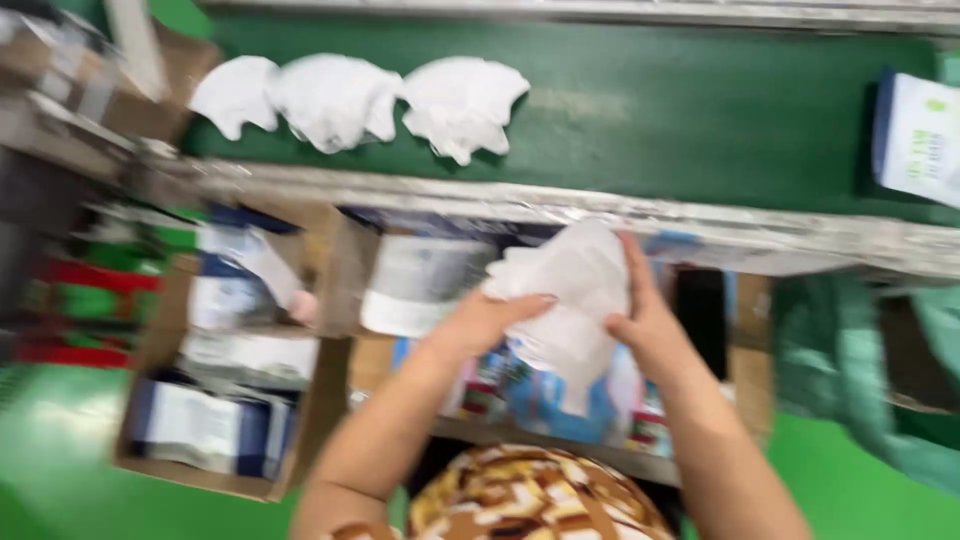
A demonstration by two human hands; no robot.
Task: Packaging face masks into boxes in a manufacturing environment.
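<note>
My left hand [478,322] and right hand [648,318] clamp a white pad [570,290] between them, fingers closed on its sides, over a blue bag [545,400]. Left, a box [215,420] of blue-white packs. Three white pads [340,98] lie on the green belt [680,110]; a blue-edged white pack [918,135] sits far right.

We see both hands at frame centre, left hand [487,322] and right hand [648,318], gripping a white folded pad [570,290] over a blue-printed bag [560,400]. Three white pads [345,100] lie upper left on the green conveyor belt [680,110].
</note>
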